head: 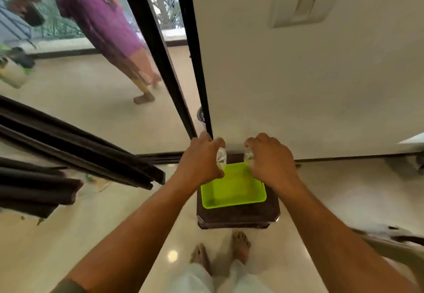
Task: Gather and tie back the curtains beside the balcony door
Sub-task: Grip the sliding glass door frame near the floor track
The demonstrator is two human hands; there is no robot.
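Dark curtains (68, 155) hang in folds at the left, beside the black-framed balcony door (158, 47). Both my hands are over a lime green tray (231, 191) on a small dark stool. My left hand (199, 162) grips a clear, shiny tieback piece (221, 157). My right hand (270, 157) grips a second clear piece (249, 155). The two pieces are a little apart above the tray's far edge. Neither hand touches the curtains.
The dark stool (238, 217) stands against a white wall (298, 74) with a switch plate (302, 1). A person in purple clothing (103, 22) walks on the balcony past the glass. My bare feet (220, 251) are on the glossy floor. Potted plants (13, 70) sit far left.
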